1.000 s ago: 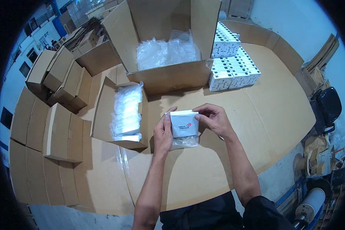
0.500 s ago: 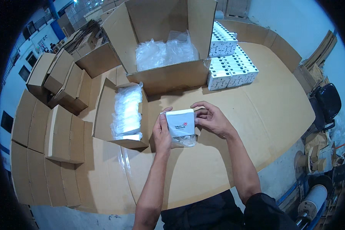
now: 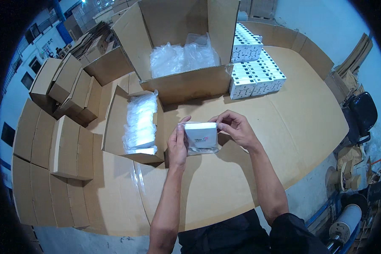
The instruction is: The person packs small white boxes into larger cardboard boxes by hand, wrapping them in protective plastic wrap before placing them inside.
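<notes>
A small white box (image 3: 200, 132) in a clear plastic bag is held up above the cardboard-covered table. My left hand (image 3: 178, 146) grips its left side, thumb on the front face. At the upper right corner, my right hand (image 3: 237, 130) pinches the edge of the clear bag between thumb and fingers. Left of my hands stands an open carton (image 3: 154, 158) with a row of white items in clear bags (image 3: 140, 120) inside. Beyond it, a large open carton (image 3: 190, 86) contains a heap of clear plastic bags (image 3: 180, 59).
Stacks of white patterned boxes (image 3: 257, 76) stand at the back right. Closed brown cartons (image 3: 70, 148) are piled along the left side. A low cardboard wall (image 3: 298, 40) edges the table (image 3: 292, 122). A black chair (image 3: 362, 112) is off to the right.
The bagged box has tilted, and its bag now covers the top. My right hand has moved in to the left and closed on the bag's edge.
</notes>
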`<control>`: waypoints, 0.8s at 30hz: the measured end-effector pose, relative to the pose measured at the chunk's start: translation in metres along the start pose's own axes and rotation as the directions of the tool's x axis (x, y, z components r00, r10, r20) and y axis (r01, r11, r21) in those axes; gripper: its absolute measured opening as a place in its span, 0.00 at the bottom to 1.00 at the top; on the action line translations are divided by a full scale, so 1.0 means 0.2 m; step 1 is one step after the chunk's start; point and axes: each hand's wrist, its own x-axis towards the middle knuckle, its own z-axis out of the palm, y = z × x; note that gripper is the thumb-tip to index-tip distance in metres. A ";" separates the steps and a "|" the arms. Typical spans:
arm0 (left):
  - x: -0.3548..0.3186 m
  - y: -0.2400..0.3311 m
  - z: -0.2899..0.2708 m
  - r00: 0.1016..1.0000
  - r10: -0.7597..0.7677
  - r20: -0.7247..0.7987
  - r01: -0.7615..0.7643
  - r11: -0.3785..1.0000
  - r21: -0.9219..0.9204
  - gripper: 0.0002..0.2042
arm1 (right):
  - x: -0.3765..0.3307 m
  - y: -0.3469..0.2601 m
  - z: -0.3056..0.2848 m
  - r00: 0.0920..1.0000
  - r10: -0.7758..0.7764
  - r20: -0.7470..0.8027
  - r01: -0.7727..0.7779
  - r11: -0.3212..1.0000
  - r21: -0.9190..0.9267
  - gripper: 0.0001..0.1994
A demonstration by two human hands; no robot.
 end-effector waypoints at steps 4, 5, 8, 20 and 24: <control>0.00 0.00 0.00 0.998 0.056 -0.007 -0.055 0.997 0.049 0.25 | 0.00 -0.01 0.00 1.000 0.014 0.008 -0.014 0.996 0.088 0.03; -0.01 0.01 0.01 0.998 0.062 -0.002 -0.062 0.996 0.068 0.25 | 0.00 -0.01 -0.01 1.000 -0.009 -0.001 0.009 0.996 0.090 0.03; -0.02 0.02 0.01 0.999 0.042 -0.014 -0.042 0.999 0.030 0.24 | 0.00 -0.02 0.02 1.000 0.018 0.003 -0.018 0.983 0.181 0.03; -0.06 0.06 0.06 0.982 0.187 0.019 -0.187 0.964 0.186 0.26 | 0.00 0.01 -0.01 0.995 -0.094 0.016 0.084 0.945 0.317 0.03; -0.05 0.05 0.08 0.979 0.203 0.010 -0.203 0.974 0.105 0.26 | 0.00 -0.01 0.02 0.998 -0.066 -0.006 0.064 0.921 0.385 0.04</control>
